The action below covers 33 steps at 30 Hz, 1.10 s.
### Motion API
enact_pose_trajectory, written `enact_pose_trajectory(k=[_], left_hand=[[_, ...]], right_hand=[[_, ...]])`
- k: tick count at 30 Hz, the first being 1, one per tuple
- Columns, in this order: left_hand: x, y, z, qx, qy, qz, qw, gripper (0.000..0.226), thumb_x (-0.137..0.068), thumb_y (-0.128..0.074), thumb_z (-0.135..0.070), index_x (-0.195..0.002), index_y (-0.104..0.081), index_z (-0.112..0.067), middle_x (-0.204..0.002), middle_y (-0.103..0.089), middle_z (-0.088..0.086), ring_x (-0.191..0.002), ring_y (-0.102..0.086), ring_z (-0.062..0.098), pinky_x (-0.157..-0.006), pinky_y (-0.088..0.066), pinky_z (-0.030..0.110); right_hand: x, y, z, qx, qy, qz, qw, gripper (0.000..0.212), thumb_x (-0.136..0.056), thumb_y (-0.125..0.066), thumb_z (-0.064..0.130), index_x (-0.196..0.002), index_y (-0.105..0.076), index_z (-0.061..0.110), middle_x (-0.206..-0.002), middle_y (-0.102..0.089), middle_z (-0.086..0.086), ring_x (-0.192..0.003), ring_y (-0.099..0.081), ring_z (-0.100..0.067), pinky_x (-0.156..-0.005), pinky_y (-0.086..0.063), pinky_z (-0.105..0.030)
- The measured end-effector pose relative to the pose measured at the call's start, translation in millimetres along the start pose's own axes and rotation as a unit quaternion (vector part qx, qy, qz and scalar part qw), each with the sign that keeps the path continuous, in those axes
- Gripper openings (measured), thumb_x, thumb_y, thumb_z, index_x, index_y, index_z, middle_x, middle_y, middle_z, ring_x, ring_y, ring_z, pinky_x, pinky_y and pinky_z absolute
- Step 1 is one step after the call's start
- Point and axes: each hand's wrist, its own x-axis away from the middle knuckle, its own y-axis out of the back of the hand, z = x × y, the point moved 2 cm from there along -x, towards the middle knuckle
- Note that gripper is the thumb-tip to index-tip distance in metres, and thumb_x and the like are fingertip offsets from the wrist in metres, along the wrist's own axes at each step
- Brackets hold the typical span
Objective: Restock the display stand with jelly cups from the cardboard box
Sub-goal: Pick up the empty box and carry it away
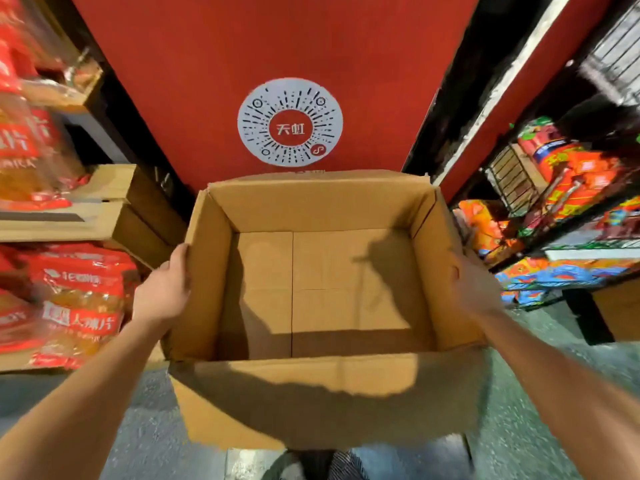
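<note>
An open brown cardboard box (322,202) fills the middle of the head view, and I see only bare cardboard at its bottom. No jelly cups show inside it. My left hand (166,285) grips the outside of the box's left wall, thumb over the rim. My right hand (474,285) presses against the outside of the right wall and is blurred. The near flap hangs down toward me. Behind the box rises a red display stand panel (277,46) with a round white code sticker (290,122).
Wooden shelves (114,188) at the left carry red and orange snack bags (76,306). A black wire rack (512,181) at the right holds colourful packages (581,174). Grey speckled floor (526,410) lies below, with my legs under the box.
</note>
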Motion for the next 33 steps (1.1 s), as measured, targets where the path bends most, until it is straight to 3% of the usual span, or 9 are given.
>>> enact_pose_trajectory(k=[6, 13, 17, 22, 28, 31, 33], left_hand=[[-59.9, -162.5, 29.4, -0.01, 0.03, 0.006, 0.999, 0.053, -0.099, -0.041, -0.02, -0.148, -0.02, -0.018, -0.123, -0.058, 0.021, -0.098, -0.061, 0.041, -0.077, -0.05, 0.047], [-100.7, -326.4, 73.6, -0.012, 0.053, -0.009, 0.998, 0.052, -0.1, -0.042, -0.021, -0.147, -0.019, -0.02, -0.1, -0.062, 0.011, -0.075, -0.06, 0.027, -0.062, -0.055, 0.039], [-120.0, -394.1, 86.4, -0.006, 0.056, -0.002, 0.998, 0.057, -0.099, -0.045, -0.017, -0.15, -0.017, -0.018, -0.095, -0.06, 0.008, -0.068, -0.057, 0.02, -0.052, -0.047, 0.032], [-137.0, -445.9, 93.9, 0.006, 0.061, -0.025, 0.998, 0.064, -0.094, -0.049, -0.015, -0.15, -0.017, -0.016, -0.115, -0.06, 0.019, -0.085, -0.061, 0.037, -0.068, -0.052, 0.044], [-138.5, -462.4, 102.6, 0.017, 0.035, -0.09, 0.995, 0.06, -0.098, -0.048, -0.027, -0.15, -0.019, -0.02, -0.13, -0.055, 0.019, -0.094, -0.063, 0.035, -0.069, -0.057, 0.048], [-135.9, -462.6, 104.2, 0.029, 0.035, -0.08, 0.996, 0.059, -0.098, -0.047, -0.027, -0.15, -0.018, -0.023, -0.129, -0.056, 0.018, -0.095, -0.063, 0.034, -0.071, -0.057, 0.049], [-129.3, -461.9, 105.4, 0.024, 0.032, -0.057, 0.998, 0.06, -0.099, -0.047, -0.026, -0.151, -0.018, -0.021, -0.13, -0.055, 0.019, -0.096, -0.063, 0.034, -0.072, -0.056, 0.046]], right_hand=[[-63.8, -170.7, -28.4, 0.018, 0.018, 0.006, 1.0, 0.045, -0.093, -0.047, 0.003, -0.137, -0.051, 0.012, -0.145, -0.041, -0.018, -0.105, -0.059, -0.045, -0.081, -0.049, -0.048], [-108.3, -349.2, -57.7, 0.028, 0.033, 0.029, 0.999, 0.044, -0.095, -0.042, 0.005, -0.138, -0.049, 0.01, -0.144, -0.042, -0.018, -0.108, -0.058, -0.042, -0.081, -0.052, -0.048], [-127.3, -420.3, -71.6, 0.029, 0.037, 0.022, 0.999, 0.047, -0.092, -0.044, 0.002, -0.139, -0.049, 0.01, -0.149, -0.039, -0.017, -0.115, -0.055, -0.041, -0.082, -0.052, -0.045], [-136.7, -473.6, -81.8, 0.002, 0.042, -0.02, 0.999, 0.046, -0.09, -0.046, 0.001, -0.134, -0.051, 0.011, -0.145, -0.039, -0.016, -0.1, -0.059, -0.043, -0.076, -0.051, -0.045], [-139.3, -482.1, -88.2, -0.001, 0.081, -0.052, 0.995, 0.041, -0.091, -0.043, 0.001, -0.131, -0.051, 0.006, -0.127, -0.05, -0.018, -0.062, -0.053, -0.032, -0.053, -0.04, -0.032], [-133.2, -483.5, -90.0, -0.007, 0.074, -0.058, 0.996, 0.042, -0.092, -0.043, 0.001, -0.133, -0.05, 0.008, -0.121, -0.052, -0.016, -0.062, -0.051, -0.027, -0.056, -0.048, -0.036], [-121.5, -487.4, -94.0, -0.002, 0.063, -0.042, 0.997, 0.043, -0.093, -0.044, 0.002, -0.135, -0.05, 0.01, -0.125, -0.052, -0.015, -0.072, -0.057, -0.03, -0.065, -0.053, -0.04]])
